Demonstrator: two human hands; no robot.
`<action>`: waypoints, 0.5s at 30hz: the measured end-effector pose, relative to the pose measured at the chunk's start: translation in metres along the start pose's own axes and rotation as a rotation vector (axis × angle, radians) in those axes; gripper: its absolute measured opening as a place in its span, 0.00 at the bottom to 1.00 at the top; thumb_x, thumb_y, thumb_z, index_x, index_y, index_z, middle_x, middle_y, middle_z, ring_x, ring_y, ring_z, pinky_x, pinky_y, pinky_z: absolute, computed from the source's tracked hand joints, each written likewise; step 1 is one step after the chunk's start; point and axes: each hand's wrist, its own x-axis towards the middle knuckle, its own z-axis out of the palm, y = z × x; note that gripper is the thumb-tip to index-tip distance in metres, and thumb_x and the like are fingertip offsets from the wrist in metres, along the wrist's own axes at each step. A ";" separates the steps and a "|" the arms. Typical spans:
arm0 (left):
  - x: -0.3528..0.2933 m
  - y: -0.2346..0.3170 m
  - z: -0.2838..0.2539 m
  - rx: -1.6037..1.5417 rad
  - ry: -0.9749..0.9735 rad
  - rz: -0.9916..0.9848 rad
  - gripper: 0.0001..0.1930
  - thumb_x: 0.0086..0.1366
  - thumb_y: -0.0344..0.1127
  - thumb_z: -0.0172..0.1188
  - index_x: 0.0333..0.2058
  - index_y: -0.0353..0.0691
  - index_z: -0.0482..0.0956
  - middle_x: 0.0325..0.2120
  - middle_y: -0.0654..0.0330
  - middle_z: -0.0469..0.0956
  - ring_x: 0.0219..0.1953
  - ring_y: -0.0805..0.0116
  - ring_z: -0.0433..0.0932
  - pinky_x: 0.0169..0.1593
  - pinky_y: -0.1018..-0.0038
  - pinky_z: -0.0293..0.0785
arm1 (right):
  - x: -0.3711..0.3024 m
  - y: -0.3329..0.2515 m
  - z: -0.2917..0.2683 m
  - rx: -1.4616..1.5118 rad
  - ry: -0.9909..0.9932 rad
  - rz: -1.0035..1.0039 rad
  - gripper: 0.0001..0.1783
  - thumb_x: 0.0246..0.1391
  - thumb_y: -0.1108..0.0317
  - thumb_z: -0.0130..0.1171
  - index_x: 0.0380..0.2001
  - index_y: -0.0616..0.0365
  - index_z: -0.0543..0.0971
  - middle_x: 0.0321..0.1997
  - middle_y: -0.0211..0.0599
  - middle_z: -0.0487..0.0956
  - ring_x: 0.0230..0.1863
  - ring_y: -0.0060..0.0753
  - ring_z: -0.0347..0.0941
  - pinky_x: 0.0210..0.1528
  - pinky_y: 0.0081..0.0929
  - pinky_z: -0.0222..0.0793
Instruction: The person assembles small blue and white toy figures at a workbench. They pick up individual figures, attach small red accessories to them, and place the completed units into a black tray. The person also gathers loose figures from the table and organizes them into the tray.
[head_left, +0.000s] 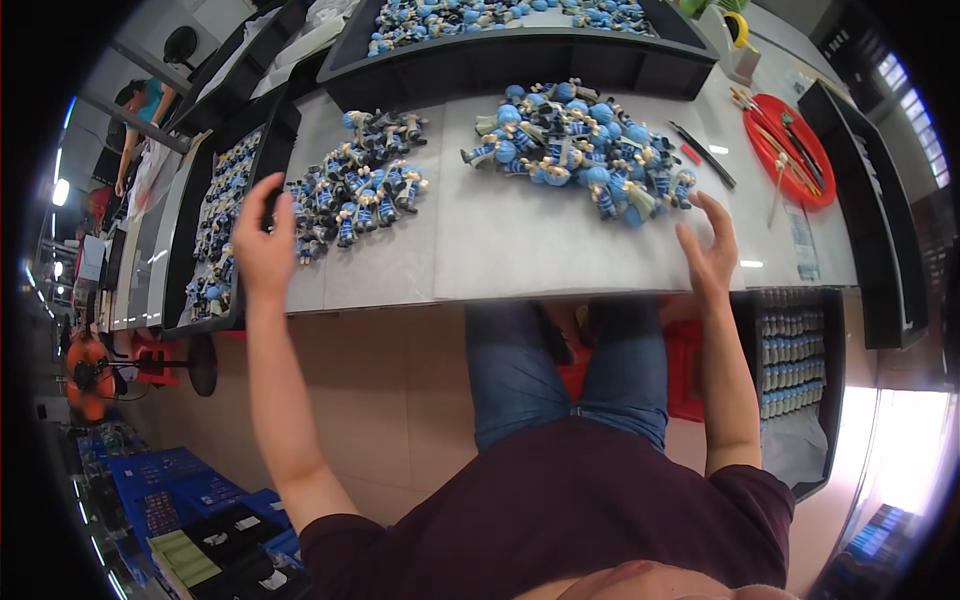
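Two heaps of small figurines with blue caps and blue-striped clothes lie on the white tabletop. My left hand [266, 245] hovers by the outer edge of the left heap [350, 190], thumb and forefinger apart, nothing seen between them. The dark wall of a tray shows through that gap. At the right end of the larger heap [575, 140], my right hand [711, 255] is open, its fingers curved and spread. Its fingertips are close to a figurine [684, 187] at the heap's edge; whether they touch it I cannot tell.
A black bin [520, 68] of figurines stands at the back, a filled black tray [180, 290] at left. Right of the heaps lie a black pen [703, 155], a red plate [815, 185] with brushes and a tape dispenser [728, 45]. A black tray [830, 420] sits below right.
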 end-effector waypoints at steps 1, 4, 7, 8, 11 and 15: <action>-0.016 0.026 0.020 -0.125 -0.034 0.031 0.13 0.55 0.28 0.58 0.41 0.36 0.76 0.38 0.57 0.77 0.41 0.67 0.75 0.45 0.74 0.68 | 0.002 -0.005 0.004 -0.045 0.020 -0.093 0.23 0.40 0.75 0.63 0.44 0.61 0.73 0.45 0.41 0.74 0.50 0.35 0.68 0.55 0.29 0.60; -0.059 0.099 0.082 -0.379 -0.135 0.137 0.10 0.53 0.26 0.59 0.36 0.35 0.77 0.35 0.55 0.77 0.40 0.64 0.76 0.45 0.72 0.69 | 0.004 -0.021 0.009 -0.110 0.008 -0.224 0.22 0.39 0.74 0.64 0.42 0.59 0.74 0.43 0.40 0.75 0.49 0.39 0.68 0.53 0.31 0.61; -0.086 0.136 0.133 -0.442 -0.228 0.257 0.10 0.53 0.25 0.58 0.37 0.34 0.77 0.37 0.55 0.77 0.42 0.65 0.75 0.49 0.74 0.67 | 0.006 -0.036 0.014 -0.140 0.008 -0.275 0.22 0.38 0.72 0.65 0.42 0.59 0.75 0.41 0.39 0.75 0.49 0.41 0.67 0.52 0.32 0.62; -0.093 0.145 0.145 -0.486 -0.264 0.235 0.11 0.53 0.25 0.58 0.37 0.34 0.77 0.37 0.54 0.77 0.42 0.64 0.75 0.49 0.73 0.68 | 0.006 -0.040 0.016 -0.166 0.009 -0.267 0.22 0.38 0.71 0.65 0.42 0.59 0.75 0.41 0.39 0.75 0.49 0.41 0.67 0.52 0.33 0.61; -0.110 0.149 0.176 -0.580 -0.261 0.038 0.11 0.50 0.25 0.57 0.35 0.35 0.77 0.34 0.51 0.77 0.40 0.55 0.75 0.45 0.68 0.70 | 0.000 -0.034 0.022 -0.234 -0.001 -0.240 0.23 0.38 0.67 0.66 0.42 0.59 0.74 0.44 0.39 0.74 0.50 0.42 0.64 0.53 0.35 0.59; -0.121 0.142 0.185 -0.493 -0.222 0.054 0.12 0.49 0.27 0.58 0.35 0.34 0.77 0.34 0.51 0.77 0.38 0.56 0.76 0.44 0.68 0.71 | -0.011 -0.022 0.029 -0.237 0.049 -0.225 0.22 0.40 0.68 0.64 0.42 0.59 0.74 0.49 0.39 0.70 0.51 0.42 0.62 0.53 0.36 0.57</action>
